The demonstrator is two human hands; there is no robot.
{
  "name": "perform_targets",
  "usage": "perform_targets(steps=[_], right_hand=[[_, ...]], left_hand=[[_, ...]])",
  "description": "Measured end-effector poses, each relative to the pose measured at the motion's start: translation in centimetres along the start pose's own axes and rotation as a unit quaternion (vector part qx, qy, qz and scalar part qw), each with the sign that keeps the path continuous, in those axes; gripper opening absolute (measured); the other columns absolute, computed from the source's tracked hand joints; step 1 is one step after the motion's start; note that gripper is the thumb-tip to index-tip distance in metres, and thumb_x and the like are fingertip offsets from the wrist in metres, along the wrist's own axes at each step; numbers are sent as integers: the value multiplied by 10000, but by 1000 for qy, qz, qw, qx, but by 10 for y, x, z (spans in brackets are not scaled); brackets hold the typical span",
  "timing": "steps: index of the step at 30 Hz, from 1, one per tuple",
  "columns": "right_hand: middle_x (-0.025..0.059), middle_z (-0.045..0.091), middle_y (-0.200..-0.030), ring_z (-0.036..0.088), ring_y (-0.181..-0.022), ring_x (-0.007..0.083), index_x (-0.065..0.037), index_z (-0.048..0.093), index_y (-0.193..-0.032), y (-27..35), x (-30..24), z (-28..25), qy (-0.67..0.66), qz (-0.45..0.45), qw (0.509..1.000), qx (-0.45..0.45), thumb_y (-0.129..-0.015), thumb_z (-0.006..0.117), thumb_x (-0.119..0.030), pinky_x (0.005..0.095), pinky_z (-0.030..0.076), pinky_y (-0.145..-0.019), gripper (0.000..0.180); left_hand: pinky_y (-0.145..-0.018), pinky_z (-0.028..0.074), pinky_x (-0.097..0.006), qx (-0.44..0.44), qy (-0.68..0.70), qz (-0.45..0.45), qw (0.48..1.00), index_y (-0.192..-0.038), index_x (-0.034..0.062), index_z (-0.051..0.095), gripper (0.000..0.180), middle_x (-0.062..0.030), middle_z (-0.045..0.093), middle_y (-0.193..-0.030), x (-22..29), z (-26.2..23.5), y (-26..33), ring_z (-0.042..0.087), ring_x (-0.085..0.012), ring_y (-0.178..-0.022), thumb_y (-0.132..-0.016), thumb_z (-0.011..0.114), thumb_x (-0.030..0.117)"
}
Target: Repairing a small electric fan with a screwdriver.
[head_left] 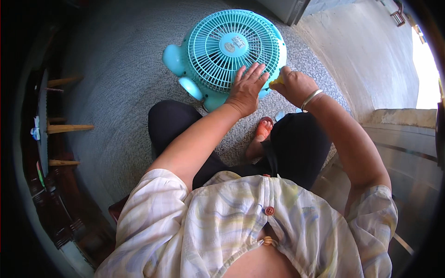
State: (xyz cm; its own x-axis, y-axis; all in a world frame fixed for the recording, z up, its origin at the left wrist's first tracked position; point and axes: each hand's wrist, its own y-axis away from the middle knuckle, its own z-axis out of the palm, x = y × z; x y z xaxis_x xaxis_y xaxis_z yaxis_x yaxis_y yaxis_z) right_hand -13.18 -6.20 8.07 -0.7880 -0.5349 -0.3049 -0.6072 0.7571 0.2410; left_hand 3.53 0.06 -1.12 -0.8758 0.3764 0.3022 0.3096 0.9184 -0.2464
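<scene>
A turquoise table fan (218, 46) lies on its back on the grey floor, its round grille facing up. My left hand (247, 88) rests flat on the near right part of the grille, fingers spread. My right hand (293, 85) is closed around a small tool with a yellow handle (276, 80), held against the fan's right rim. A silver bangle (309, 98) sits on my right wrist. What the tool's tip touches is hidden by my hands.
I sit with knees in dark trousers and a foot in a red sandal (263, 132) just below the fan. Dark wooden furniture (55, 153) with pale rungs runs along the left. A stone step (398, 118) and a bright doorway lie at the right.
</scene>
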Motion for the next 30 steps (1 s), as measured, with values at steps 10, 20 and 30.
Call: perform_targets(steps=[10,20,30], right_hand=[[148,628,-727,633,-690,328,-48,508,-963,-2,15,3,16,-135,991,18,-791,666,-289,406,502,-596,336],[153,634,-737,635,-688,329,-40,533,-900,2,10,10,-28,-16,998,61,-792,651,-362,400,507,-605,360],[159,630,-699,635,-654,330,-18,519,-918,3,5,12,10,-4,997,80,-794,652,-354,401,500,-569,382]], left_hand=[[-1087,141,-470,9,2,5,1000,-1292,127,391,652,-102,320,-1419,2,0,-3,258,-267,-1338,-691,643,89],[-1091,126,-471,2,14,4,1000,-1294,116,396,600,-117,324,-1413,3,-3,-2,256,-275,-1338,-724,573,53],[-1088,137,-471,1,-6,5,1000,-1296,116,396,628,-114,328,-1410,4,-3,-4,262,-273,-1334,-710,617,80]])
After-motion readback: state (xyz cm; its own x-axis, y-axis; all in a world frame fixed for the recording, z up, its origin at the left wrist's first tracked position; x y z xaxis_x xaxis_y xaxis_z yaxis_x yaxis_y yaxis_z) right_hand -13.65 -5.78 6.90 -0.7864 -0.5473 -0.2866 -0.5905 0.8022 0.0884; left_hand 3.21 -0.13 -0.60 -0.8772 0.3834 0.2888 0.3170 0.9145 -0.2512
